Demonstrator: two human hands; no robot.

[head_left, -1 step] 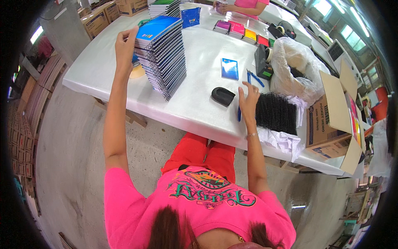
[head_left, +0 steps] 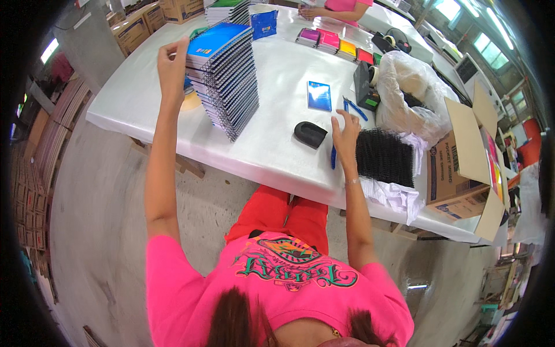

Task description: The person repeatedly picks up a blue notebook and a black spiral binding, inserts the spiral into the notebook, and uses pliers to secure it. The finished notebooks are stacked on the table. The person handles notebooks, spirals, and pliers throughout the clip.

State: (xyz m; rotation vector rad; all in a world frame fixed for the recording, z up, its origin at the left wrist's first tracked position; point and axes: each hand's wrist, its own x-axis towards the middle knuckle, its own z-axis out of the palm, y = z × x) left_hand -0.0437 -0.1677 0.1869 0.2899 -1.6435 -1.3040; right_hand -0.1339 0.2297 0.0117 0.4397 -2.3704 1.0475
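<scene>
A tall stack of blue-covered spiral notebooks (head_left: 222, 81) stands on the left of the white table. My left hand (head_left: 171, 69) is at its upper left corner, fingers bent in a pinch on the edge of the top notebook (head_left: 217, 39). My right hand (head_left: 346, 139) holds nothing, its fingers apart, beside a pile of black spiral coils (head_left: 386, 157). Just beyond its fingertips lie blue-handled pliers (head_left: 355, 108). A blue tool or handle (head_left: 333, 157), partly hidden, lies left of my right hand. Between my hands are a black curved object (head_left: 310, 134) and a small blue notebook (head_left: 319, 96).
A roll of tape (head_left: 189, 103) sits behind the stack. To the right are a plastic bag (head_left: 404, 92), crumpled white paper (head_left: 393, 198) and an open carton (head_left: 457, 173). Several coloured notebooks (head_left: 328, 41) lie farther back, near another person's arm (head_left: 332, 13).
My right hand has shifted slightly left, its fingers a little closer together. My left hand remains at the stack's corner. The other person's hands have moved slightly.
</scene>
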